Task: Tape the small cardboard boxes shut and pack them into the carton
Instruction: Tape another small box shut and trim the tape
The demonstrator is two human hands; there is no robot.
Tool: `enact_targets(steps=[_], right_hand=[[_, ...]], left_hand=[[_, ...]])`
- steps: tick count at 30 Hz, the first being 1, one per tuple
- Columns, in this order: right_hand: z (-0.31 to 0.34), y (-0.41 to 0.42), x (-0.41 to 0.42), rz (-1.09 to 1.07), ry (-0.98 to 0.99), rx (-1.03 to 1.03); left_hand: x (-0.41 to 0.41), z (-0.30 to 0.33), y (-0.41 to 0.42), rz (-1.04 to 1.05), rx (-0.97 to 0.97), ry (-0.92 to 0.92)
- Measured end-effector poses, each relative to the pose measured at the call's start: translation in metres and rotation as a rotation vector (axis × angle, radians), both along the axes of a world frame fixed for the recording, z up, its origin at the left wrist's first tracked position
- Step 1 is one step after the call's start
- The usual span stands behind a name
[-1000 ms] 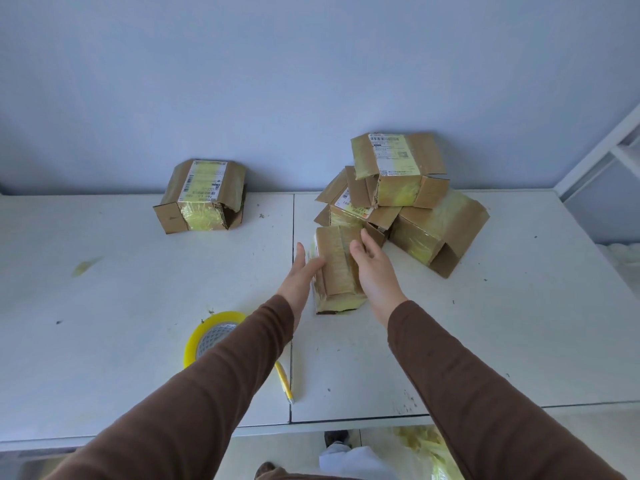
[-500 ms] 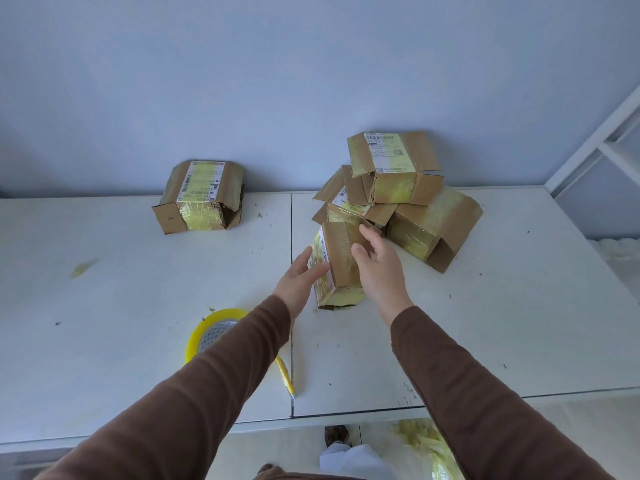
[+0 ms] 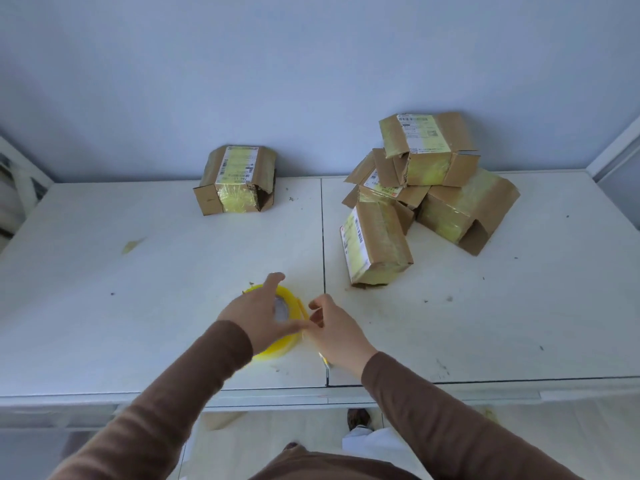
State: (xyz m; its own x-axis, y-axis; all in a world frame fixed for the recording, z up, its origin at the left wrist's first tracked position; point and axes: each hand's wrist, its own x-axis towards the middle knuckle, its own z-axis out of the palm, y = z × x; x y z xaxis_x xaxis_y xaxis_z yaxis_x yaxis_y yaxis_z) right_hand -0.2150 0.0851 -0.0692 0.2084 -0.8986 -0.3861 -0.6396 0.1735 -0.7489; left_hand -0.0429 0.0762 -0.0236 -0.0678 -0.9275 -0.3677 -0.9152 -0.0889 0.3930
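A yellow tape roll [image 3: 290, 301] lies on the white table [image 3: 121, 323] near its front edge. My left hand [image 3: 256, 317] lies over the roll and grips it, thumb at its far rim. My right hand [image 3: 341, 332] is just right of it, and its curled fingertips pinch at the roll's right edge. A small taped cardboard box [image 3: 381, 237] stands on end beyond my hands and leans against a pile of three boxes [image 3: 464, 209]. Another small box [image 3: 235, 181] sits alone at the back. I see no carton.
A thin yellow pen-like thing [image 3: 326, 363] shows partly under my right wrist. A scrap of tape [image 3: 131, 245] lies at the left. A seam [image 3: 322, 237] runs down the table's middle. White frames stand at both far corners.
Both hands let go of the small box, which now stands leaning on the pile. They drew back toward me to the tape roll. The view shifted left.
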Motion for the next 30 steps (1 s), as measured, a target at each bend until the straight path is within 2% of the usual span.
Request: enact_targets(steps=[5, 8, 10, 13, 15, 17, 19, 22, 26, 28, 30], right_hand=[[-0.008, 0.002, 0.010, -0.132, -0.074, 0.059], [-0.007, 0.008, 0.008, -0.220, -0.229, 0.065], [-0.005, 0.014, 0.008, -0.249, -0.236, -0.060], [0.017, 0.009, 0.004, -0.152, -0.028, -0.464], [0.040, -0.002, -0.002, 0.034, 0.160, -0.707], [0.061, -0.014, -0.005, 0.205, 0.380, -0.867], [0.077, -0.025, -0.005, 0.262, 0.487, -0.962], [0.093, -0.030, 0.000, 0.176, 0.412, -0.924], [0.099, -0.030, -0.005, 0.093, 0.504, -0.959], [0.104, -0.035, -0.010, -0.071, 0.325, -0.809], [0.103, -0.034, -0.012, -0.212, 0.026, -0.584]], left_hand=[[0.000, -0.016, 0.005, 0.015, 0.047, 0.191], [-0.003, -0.020, 0.009, -0.049, 0.041, 0.100], [-0.007, -0.020, 0.013, -0.037, -0.051, 0.082], [-0.009, -0.008, 0.013, 0.076, -0.062, 0.322], [-0.007, -0.001, 0.010, 0.159, -0.013, 0.529], [-0.005, 0.004, 0.010, 0.229, 0.032, 0.722], [-0.006, 0.011, 0.011, 0.300, 0.123, 0.921], [-0.010, 0.018, 0.011, 0.330, 0.184, 1.042], [-0.006, 0.008, 0.003, 0.397, 0.002, 0.906], [0.000, 0.006, 0.001, 0.406, -0.052, 0.871], [0.004, 0.004, -0.002, 0.361, -0.141, 0.806]])
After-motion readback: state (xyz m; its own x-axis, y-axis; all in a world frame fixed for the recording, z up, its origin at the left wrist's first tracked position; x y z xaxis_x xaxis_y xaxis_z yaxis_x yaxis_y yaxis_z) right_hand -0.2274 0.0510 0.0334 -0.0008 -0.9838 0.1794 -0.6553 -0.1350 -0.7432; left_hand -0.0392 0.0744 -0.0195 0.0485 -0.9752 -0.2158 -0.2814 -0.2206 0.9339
